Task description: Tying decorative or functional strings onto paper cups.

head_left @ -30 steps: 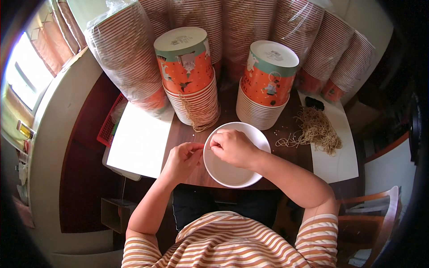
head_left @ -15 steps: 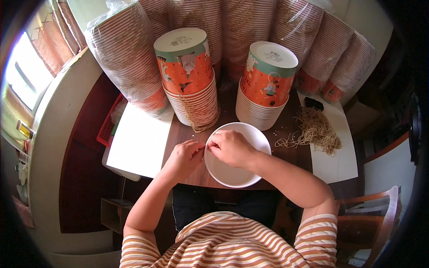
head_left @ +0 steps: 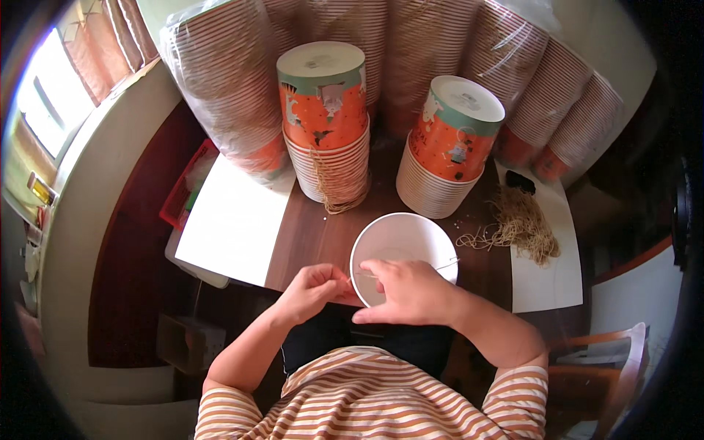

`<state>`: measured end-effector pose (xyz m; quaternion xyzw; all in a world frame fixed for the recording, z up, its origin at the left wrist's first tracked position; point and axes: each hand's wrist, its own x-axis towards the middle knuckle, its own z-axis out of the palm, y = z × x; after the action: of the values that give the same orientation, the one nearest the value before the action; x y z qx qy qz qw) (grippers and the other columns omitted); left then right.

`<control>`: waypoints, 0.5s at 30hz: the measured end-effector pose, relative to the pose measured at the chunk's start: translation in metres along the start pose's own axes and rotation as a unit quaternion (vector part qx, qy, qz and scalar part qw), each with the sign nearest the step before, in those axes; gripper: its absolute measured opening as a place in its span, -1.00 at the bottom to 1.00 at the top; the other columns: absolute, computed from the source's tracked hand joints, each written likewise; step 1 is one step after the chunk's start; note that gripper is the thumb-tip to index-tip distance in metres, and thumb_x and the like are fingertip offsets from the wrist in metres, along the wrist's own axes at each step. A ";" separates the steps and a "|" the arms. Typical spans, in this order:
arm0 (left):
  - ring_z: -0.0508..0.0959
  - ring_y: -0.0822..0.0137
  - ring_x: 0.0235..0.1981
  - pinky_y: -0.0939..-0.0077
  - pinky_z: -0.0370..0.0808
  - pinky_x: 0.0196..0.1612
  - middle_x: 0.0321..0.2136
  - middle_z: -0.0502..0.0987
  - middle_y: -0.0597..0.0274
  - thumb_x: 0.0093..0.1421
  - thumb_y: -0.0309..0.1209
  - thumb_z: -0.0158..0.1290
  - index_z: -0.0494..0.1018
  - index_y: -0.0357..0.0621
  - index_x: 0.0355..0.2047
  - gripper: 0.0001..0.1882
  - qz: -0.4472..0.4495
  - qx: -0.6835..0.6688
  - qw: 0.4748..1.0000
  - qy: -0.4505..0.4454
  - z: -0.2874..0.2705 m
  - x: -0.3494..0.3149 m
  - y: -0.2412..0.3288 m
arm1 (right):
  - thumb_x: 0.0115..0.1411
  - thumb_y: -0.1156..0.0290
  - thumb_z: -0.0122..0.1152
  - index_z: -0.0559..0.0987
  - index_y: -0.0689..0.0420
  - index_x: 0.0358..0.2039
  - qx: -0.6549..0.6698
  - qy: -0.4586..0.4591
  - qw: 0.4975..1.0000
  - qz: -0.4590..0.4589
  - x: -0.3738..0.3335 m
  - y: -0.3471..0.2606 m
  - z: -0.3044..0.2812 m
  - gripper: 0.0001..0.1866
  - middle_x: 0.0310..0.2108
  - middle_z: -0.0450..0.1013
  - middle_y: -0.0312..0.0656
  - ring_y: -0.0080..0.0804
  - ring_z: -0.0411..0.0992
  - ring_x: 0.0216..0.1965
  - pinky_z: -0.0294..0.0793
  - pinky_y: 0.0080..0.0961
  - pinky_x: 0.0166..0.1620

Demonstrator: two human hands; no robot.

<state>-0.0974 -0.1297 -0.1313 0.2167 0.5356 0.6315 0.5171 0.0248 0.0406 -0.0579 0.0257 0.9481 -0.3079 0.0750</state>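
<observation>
A white paper bucket (head_left: pixel 396 233) stands mouth up at the table's front edge. My left hand (head_left: pixel 317 290) is at its left rim, thumb and fingers pinched together; what lies between the fingertips is hidden. A thin cord (head_left: pixel 449 263) shows at the bucket's right rim, and a short length also shows between my two hands. My right hand (head_left: pixel 418 293) is over the bucket's near side, palm down, the thumb spread well away from the fingers. I cannot tell whether its fingertips touch the cord.
Behind the bucket stand two upside-down stacks of orange-and-green printed buckets, a left stack (head_left: pixel 323 110) with cords hanging on it and a right stack (head_left: pixel 456 139). Plastic-wrapped stacks (head_left: pixel 220 81) line the back. A tangle of cord (head_left: pixel 524 224) lies at right, beside a black object (head_left: pixel 521 182).
My right hand has moved from the left rim toward the near side, its thumb now apart from the fingers. The cord at the right rim has come into view. The whole view has shifted slightly.
</observation>
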 end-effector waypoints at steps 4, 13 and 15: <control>0.52 0.41 -0.28 0.56 0.46 -0.17 -0.36 0.52 0.21 0.19 -0.53 -0.08 0.41 -0.34 -0.36 -0.89 0.082 0.060 0.995 -0.011 0.005 -0.021 -0.013 | -0.12 0.14 0.37 0.47 0.15 -0.13 -0.019 0.022 0.998 -0.054 -0.022 0.014 0.006 -0.44 -0.43 0.46 -0.15 -0.24 0.46 -0.40 0.43 -0.36 -0.29; 0.48 0.42 -0.27 0.53 0.44 -0.23 -0.23 0.49 0.13 0.14 -0.54 -0.04 0.42 -0.29 -0.44 -0.93 0.334 0.190 0.923 -0.025 0.017 -0.026 -0.004 | 0.00 0.48 0.23 0.51 0.17 -0.27 0.080 0.103 0.988 -0.086 -0.037 0.007 -0.013 -0.76 -0.47 0.45 -0.13 -0.22 0.46 -0.43 0.44 -0.41 -0.34; 0.47 0.46 -0.29 0.57 0.44 -0.22 -0.18 0.47 0.12 0.17 -0.53 -0.06 0.43 -0.29 -0.42 -0.90 0.200 -0.011 0.977 -0.073 0.021 -0.021 -0.003 | 0.02 0.56 0.18 0.51 0.19 -0.29 0.097 0.141 0.978 -0.116 -0.035 0.003 -0.014 -0.81 -0.47 0.44 -0.11 -0.23 0.46 -0.44 0.43 -0.42 -0.36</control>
<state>-0.0711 -0.1388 -0.1210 0.3593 0.4351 0.7106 0.4203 0.0576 0.0511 -0.0428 -0.0346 0.9114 -0.3981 -0.0987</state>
